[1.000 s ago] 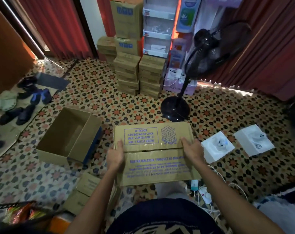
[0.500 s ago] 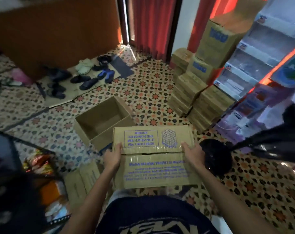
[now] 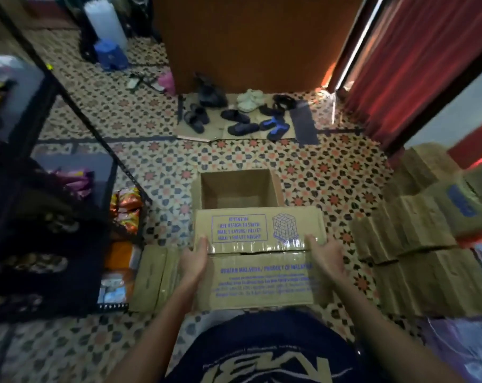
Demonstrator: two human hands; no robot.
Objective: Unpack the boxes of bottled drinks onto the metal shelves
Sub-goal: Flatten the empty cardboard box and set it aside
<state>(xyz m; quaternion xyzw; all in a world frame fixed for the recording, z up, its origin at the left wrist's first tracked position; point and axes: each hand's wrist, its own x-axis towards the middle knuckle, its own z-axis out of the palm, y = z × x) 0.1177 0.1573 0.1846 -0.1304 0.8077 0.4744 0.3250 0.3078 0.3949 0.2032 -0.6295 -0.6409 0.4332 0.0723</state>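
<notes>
I carry a sealed cardboard box with blue print and clear tape along its top seam, held at waist height in front of me. My left hand grips its left end, thumb on top. At the right end my right hand grips it the same way. The black metal shelves stand at my left, with snack packets on the lower levels. No bottles are visible.
An open, empty cardboard box sits on the patterned floor just beyond the carried one. A flattened box lies by the shelf foot. Stacked brown cartons fill the right. Sandals lie on a mat by a wooden door.
My view has swung left: the fan and carton stacks slid off to the right, and the shelves came into view at the left. Both hands kept their hold on the box.
</notes>
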